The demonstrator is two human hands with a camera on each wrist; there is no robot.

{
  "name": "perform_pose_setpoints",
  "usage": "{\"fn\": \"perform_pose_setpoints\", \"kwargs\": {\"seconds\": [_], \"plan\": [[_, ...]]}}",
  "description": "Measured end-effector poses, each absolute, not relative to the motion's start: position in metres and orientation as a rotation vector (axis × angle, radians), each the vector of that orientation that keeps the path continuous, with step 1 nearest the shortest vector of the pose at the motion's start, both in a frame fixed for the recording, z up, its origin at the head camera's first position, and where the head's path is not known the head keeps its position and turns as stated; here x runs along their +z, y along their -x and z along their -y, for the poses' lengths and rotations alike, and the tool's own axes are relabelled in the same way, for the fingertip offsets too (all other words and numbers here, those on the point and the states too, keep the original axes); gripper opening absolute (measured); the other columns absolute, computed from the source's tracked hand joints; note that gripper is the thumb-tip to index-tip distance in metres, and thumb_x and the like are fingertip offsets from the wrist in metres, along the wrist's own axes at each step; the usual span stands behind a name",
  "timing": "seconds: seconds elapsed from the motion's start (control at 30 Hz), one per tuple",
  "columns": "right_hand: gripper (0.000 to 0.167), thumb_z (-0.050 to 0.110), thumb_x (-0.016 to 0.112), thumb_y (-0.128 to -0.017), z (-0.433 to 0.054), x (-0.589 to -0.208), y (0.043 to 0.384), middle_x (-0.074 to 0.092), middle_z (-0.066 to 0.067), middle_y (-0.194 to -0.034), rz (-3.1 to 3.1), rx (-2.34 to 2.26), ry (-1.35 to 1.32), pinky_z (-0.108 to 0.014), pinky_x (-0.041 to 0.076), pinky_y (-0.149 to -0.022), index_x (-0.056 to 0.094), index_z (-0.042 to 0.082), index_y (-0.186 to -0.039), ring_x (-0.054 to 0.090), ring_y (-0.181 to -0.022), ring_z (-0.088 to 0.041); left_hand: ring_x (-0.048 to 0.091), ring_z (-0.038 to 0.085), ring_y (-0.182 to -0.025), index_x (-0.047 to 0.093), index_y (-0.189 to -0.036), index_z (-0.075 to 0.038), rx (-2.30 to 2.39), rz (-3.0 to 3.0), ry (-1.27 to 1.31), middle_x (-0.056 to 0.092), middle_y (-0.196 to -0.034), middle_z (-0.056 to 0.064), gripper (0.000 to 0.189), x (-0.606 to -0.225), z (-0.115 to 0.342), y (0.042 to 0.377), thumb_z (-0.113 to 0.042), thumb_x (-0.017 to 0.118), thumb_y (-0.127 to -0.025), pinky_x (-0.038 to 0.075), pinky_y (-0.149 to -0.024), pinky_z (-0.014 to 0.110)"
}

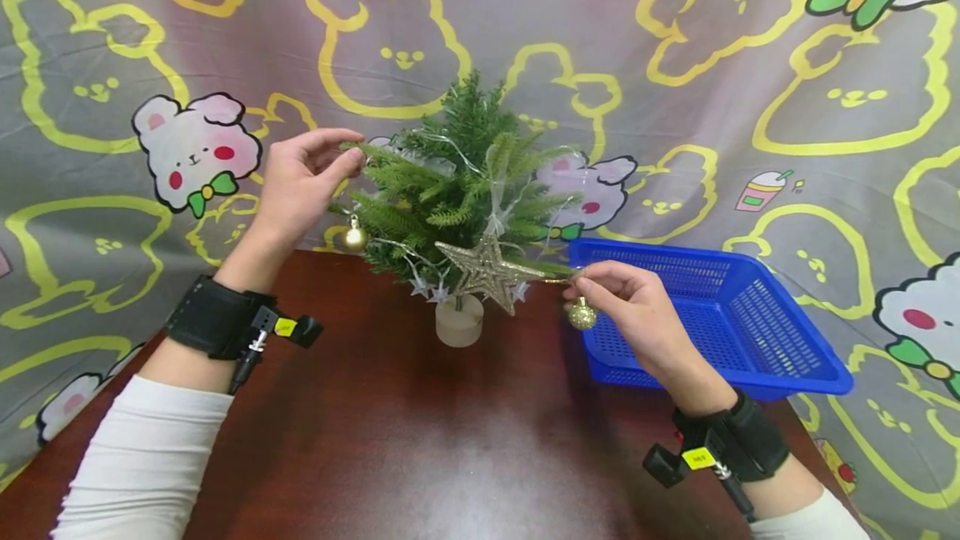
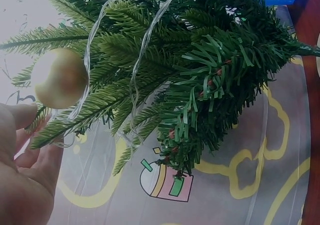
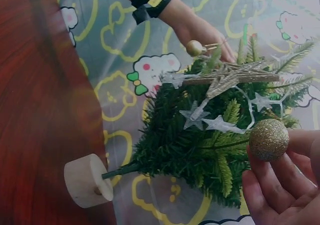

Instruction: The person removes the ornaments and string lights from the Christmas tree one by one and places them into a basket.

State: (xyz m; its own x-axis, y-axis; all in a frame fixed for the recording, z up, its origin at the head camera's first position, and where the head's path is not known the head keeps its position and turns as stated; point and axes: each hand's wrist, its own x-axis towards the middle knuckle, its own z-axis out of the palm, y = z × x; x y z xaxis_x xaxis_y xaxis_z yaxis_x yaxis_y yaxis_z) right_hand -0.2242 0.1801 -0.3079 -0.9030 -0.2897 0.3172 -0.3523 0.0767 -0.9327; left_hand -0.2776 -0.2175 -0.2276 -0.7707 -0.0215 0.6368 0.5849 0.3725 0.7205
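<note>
A small green Christmas tree [image 1: 457,182] stands upright on a round wooden base [image 1: 459,322]. At its left side my left hand [image 1: 303,177] pinches a branch tip [image 2: 50,132] between thumb and fingers. A smooth gold bauble [image 1: 355,235] hangs just below that hand. On the other side, my right hand [image 1: 633,307] pinches the end of a low branch [image 1: 553,270], where a glittery gold bauble [image 1: 582,314] hangs under the fingertips. Whether its loop is also pinched, I cannot tell. A large glitter star [image 1: 489,271] hangs at the tree's front.
A blue plastic basket [image 1: 806,357] stands right of the tree, behind my right hand. Clear star lights [image 3: 195,116] on a wire wind through the branches. Under everything is a dark brown table [image 1: 360,407]. A patterned grey curtain [image 1: 675,48] hangs behind.
</note>
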Motion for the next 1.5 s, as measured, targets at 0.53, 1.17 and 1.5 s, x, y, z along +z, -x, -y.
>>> {"fn": "perform_pose_setpoints", "kwargs": {"seconds": [0.53,1.17,1.5], "plan": [[0.013,0.01,0.062,-0.097,-0.188,-0.292,0.224,0.076,0.003,-0.085,2.21,1.981,-0.68,-0.024,0.057,-0.075,0.071,0.001,-0.102,0.073,-0.082,-0.013,0.067,0.002,-0.073,0.072,-0.114,-0.007,-1.38,2.064,0.485,0.072,-0.079,-0.014,0.023,-0.229,0.217,0.279,-0.02,0.066,-0.096,0.044,-0.057,0.017],[0.015,0.006,0.062,-0.097,-0.183,-0.278,0.221,0.077,0.001,-0.084,2.175,1.963,-0.75,-0.025,0.057,-0.069,0.072,-0.003,-0.102,0.073,-0.079,-0.013,0.068,0.002,-0.075,0.072,-0.114,-0.006,-1.4,2.073,0.479,0.071,-0.079,-0.019,0.024,-0.228,0.217,0.279,-0.02,0.066,-0.096,0.05,-0.065,0.015],[0.015,0.006,0.061,-0.097,-0.185,-0.277,0.219,0.077,0.001,-0.085,2.181,1.953,-0.763,-0.024,0.056,-0.07,0.073,-0.001,-0.102,0.072,-0.08,-0.012,0.068,0.003,-0.074,0.072,-0.114,-0.007,-1.384,2.085,0.46,0.072,-0.08,-0.016,0.024,-0.229,0.218,0.279,-0.022,0.066,-0.096,0.041,-0.053,0.018]]}}
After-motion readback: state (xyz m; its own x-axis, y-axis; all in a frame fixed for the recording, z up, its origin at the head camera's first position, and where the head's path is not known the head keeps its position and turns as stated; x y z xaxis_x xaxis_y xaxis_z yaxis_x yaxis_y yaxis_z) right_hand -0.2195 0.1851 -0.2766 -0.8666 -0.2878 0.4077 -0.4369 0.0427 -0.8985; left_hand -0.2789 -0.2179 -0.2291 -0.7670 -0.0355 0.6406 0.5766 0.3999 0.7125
